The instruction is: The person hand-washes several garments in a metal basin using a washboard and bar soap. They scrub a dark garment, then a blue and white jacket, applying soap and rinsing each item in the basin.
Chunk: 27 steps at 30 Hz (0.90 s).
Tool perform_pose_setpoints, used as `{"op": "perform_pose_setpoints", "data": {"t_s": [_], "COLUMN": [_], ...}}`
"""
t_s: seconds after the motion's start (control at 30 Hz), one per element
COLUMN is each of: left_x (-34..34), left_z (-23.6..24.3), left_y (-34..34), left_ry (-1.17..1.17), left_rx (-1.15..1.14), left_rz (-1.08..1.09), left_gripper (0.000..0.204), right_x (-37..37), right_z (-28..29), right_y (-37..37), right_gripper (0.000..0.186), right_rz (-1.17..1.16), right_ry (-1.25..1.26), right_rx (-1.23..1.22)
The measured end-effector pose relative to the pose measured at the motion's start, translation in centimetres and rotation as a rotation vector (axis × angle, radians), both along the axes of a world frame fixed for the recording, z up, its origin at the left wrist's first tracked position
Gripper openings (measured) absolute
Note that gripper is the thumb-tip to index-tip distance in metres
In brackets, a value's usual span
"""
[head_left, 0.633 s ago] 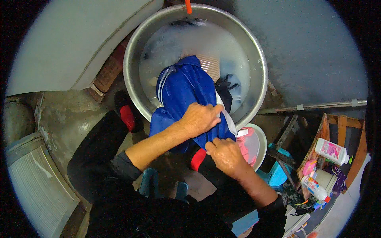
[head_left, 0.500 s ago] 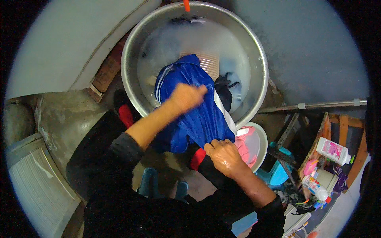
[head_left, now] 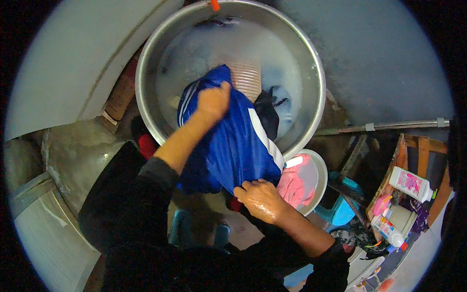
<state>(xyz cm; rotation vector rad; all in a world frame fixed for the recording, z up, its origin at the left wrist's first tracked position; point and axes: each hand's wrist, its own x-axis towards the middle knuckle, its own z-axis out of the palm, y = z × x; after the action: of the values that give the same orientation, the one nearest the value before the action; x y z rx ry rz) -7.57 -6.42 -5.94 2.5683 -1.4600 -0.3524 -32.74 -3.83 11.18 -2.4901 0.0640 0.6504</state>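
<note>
A wet blue garment (head_left: 236, 146) with white stripes drapes over the near rim of a large metal basin (head_left: 317, 97). My left hand (head_left: 213, 103), somewhat blurred, rests as a closed fist on the cloth's upper part; whatever lies under its fingers is hidden. At the garment's lower right end, my right hand (head_left: 260, 198) grips the cloth, its skin wet and shiny. Beneath the garment a ribbed washboard (head_left: 246, 80) slants into cloudy water. Black cloth (head_left: 267, 114) lies half in the water beside the board.
Right of the basin stands a pale bowl (head_left: 321, 182) with pink cloth (head_left: 292, 187) in it. Farther right are a blue plastic stool (head_left: 343, 209) and a wooden rack (head_left: 396, 160) with a white bottle (head_left: 411, 184). A cardboard piece (head_left: 119, 100) lies left of the basin.
My left hand has slid up the garment, away from me and toward its upper left. My right hand has come slightly nearer with its grip kept. The whole view has shifted a little.
</note>
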Motion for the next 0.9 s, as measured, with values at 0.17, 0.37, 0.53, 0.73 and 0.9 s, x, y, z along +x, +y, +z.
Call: {"op": "perform_pose_setpoints", "data": {"t_s": [0.17, 0.37, 0.53, 0.73, 0.9], "left_x": [-4.7, 5.0, 8.6, 6.8, 8.7], "left_z": [2.3, 1.5, -3.7, -1.7, -0.9], "left_y": [0.3, 3.2, 10.6, 11.2, 13.4], "left_ry": [0.111, 0.259, 0.871, 1.306, 1.460], "left_rx": [-0.138, -0.103, -0.158, -0.077, -0.204], "left_rz": [-0.553, 0.273, 0.516, 0.648, 0.561], "left_gripper": [0.018, 0.039, 0.050, 0.043, 0.035], "right_x": [-2.0, -2.3, 2.6, 6.4, 5.0], "right_z": [-1.3, -1.1, -4.2, -7.4, -2.9], "right_y": [0.3, -2.3, -6.3, -6.5, -9.9], "right_gripper": [0.015, 0.024, 0.039, 0.031, 0.025], "right_rz": [-0.005, -0.232, -0.806, -0.728, -0.871], "right_ry": [0.052, 0.086, -0.160, -0.062, -0.139], "right_rx": [0.086, 0.148, -0.078, -0.211, 0.453]}}
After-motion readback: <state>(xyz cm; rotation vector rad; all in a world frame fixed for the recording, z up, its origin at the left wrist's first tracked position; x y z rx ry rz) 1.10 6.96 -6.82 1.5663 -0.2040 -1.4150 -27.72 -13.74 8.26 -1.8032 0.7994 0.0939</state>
